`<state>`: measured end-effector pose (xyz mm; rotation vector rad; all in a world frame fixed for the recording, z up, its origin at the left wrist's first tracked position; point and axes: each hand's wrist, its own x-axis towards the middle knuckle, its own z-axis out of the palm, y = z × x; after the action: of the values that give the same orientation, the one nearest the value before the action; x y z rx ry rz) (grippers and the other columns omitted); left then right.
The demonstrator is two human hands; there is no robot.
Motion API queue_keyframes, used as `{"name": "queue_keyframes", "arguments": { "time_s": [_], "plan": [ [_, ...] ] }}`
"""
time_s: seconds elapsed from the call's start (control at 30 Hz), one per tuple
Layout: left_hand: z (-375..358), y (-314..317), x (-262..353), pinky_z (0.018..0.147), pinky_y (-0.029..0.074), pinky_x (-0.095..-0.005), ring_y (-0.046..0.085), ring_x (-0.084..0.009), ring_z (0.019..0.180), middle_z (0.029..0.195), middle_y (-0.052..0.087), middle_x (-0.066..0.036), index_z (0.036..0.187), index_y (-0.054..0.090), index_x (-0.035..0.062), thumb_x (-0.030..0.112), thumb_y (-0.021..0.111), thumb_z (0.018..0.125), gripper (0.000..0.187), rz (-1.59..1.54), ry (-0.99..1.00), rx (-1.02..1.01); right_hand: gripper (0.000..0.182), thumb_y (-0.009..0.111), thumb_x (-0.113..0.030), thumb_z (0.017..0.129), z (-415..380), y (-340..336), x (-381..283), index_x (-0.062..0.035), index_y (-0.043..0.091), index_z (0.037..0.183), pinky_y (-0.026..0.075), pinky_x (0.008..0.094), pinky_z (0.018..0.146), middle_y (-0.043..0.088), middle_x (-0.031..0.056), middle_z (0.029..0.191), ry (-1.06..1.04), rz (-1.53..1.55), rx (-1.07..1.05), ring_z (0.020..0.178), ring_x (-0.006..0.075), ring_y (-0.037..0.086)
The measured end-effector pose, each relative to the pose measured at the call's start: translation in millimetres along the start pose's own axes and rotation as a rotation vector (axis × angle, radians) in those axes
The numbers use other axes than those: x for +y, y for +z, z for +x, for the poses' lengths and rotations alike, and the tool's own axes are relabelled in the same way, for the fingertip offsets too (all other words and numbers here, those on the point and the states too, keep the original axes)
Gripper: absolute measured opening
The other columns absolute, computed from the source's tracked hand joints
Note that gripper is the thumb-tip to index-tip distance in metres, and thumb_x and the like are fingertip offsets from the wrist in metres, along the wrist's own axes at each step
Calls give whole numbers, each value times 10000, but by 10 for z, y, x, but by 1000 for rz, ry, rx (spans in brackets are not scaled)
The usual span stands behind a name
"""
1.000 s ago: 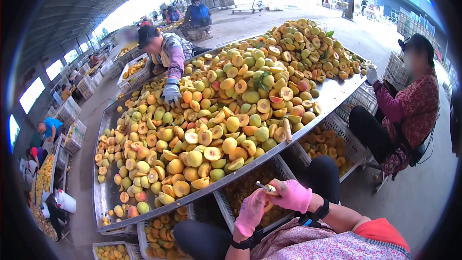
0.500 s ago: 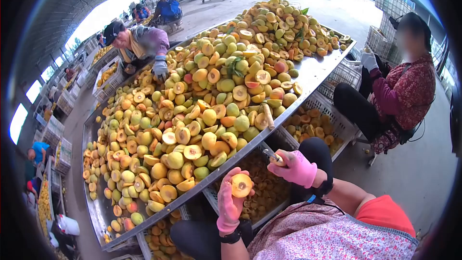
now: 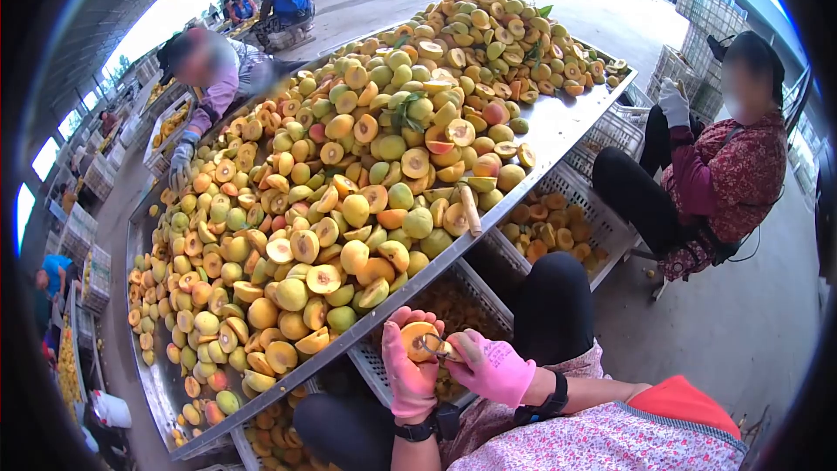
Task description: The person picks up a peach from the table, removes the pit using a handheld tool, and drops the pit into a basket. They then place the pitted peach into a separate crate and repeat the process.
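My left hand (image 3: 410,377), in a pink glove, cups a yellow peach half (image 3: 418,337) with its cut face turned up. In my pink-gloved right hand (image 3: 495,368) is a pitting tool (image 3: 432,344) with a curved metal loop. The loop is against the cut face of the peach half, around its middle. Most of the tool's handle is hidden by my fingers. Both hands are over a crate (image 3: 377,370) at my knees, just in front of the metal table's edge (image 3: 384,312).
Halved peaches (image 3: 349,209) are heaped on the metal table, with a wooden-handled tool (image 3: 471,211) near its edge. A crate of peach halves (image 3: 558,231) stands to the right. One co-worker (image 3: 719,157) sits at right; another's gloved hand (image 3: 181,164) touches the far side.
My right hand has come down and left, bringing the tool onto the peach half. The co-worker across the table has moved a hand leftward along the heap. The view has shifted slightly.
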<state>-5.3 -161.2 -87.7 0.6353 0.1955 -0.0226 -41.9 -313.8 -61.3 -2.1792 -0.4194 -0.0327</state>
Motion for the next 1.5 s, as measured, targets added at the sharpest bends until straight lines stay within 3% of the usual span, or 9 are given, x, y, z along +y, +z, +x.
{"name": "queue_keyframes", "arguments": {
  "time_s": [0.13, 0.33, 0.67, 0.8, 0.83, 0.9, 1.13, 1.3, 1.5],
  "plan": [
    [-64, 143, 36, 1033, 534, -456, 644, -266, 1134, 1270, 638, -122, 1387, 531, 66, 387, 510, 1073, 450, 120, 58, 10, 322, 649, -244, 960, 77, 40, -4, -47, 492, 1160, 529, 495, 619, 583, 214, 1048, -14, -54, -78, 809, 435, 655],
    [22, -10, 39, 1037, 538, -473, 619, -337, 1234, 1373, 599, -177, 1239, 613, 35, 373, 521, 1066, 391, 134, -30, -74, 283, 653, -233, 987, 66, 90, 41, -28, 488, 1090, 503, 480, 615, 620, 218, 864, 16, 3, -123, 749, 432, 650],
    [4, 169, -34, 802, 600, -365, 696, -246, 885, 1058, 668, -144, 1083, 592, 49, 415, 537, 1063, 371, 214, 61, 144, 289, 616, -260, 1004, 151, 229, 63, -31, 454, 1073, 517, 482, 599, 655, 220, 787, 131, 70, -180, 717, 430, 666],
    [11, 196, 50, 736, 586, -331, 695, -228, 793, 955, 684, -144, 1038, 618, 38, 442, 507, 1070, 420, 295, 55, 138, 286, 619, -234, 993, 123, 314, 74, -37, 450, 1113, 524, 478, 628, 659, 223, 819, 198, 94, -225, 762, 437, 669],
    [24, 230, 26, 701, 572, -332, 673, -215, 739, 896, 675, -139, 1013, 595, 44, 488, 410, 1092, 488, 372, 71, 189, 286, 619, -234, 993, 122, 333, 101, -37, 450, 1113, 524, 478, 628, 659, 223, 819, 198, 93, -225, 762, 437, 669],
    [36, 165, -11, 699, 571, -332, 674, -217, 742, 901, 675, -142, 1012, 596, 43, 500, 413, 1090, 499, 348, 72, 181, 321, 606, -275, 1005, 102, 376, 146, -18, 436, 1095, 522, 498, 597, 661, 236, 759, 91, 42, -197, 705, 435, 674],
    [73, 93, 34, 681, 561, -328, 670, -225, 741, 892, 667, -145, 996, 590, 50, 514, 420, 1087, 502, 380, 137, 107, 302, 625, -246, 990, 129, 411, 175, -15, 454, 1082, 510, 499, 575, 650, 234, 737, 111, 150, -236, 688, 432, 669],
    [47, 181, 36, 758, 588, -369, 664, -235, 859, 993, 612, -98, 1065, 547, 77, 579, 408, 1068, 521, 221, 136, 165, 285, 636, -244, 991, 91, 424, 89, -35, 464, 1083, 520, 496, 590, 663, 227, 783, 102, 195, -97, 707, 431, 677],
    [44, 102, -21, 809, 584, -386, 659, -247, 897, 1034, 615, -113, 1090, 540, 72, 560, 403, 1076, 507, 250, 189, 160, 271, 621, -231, 998, 155, 387, 12, -40, 460, 1104, 519, 496, 604, 666, 226, 804, 148, 176, -134, 738, 439, 676]
  ]
}}
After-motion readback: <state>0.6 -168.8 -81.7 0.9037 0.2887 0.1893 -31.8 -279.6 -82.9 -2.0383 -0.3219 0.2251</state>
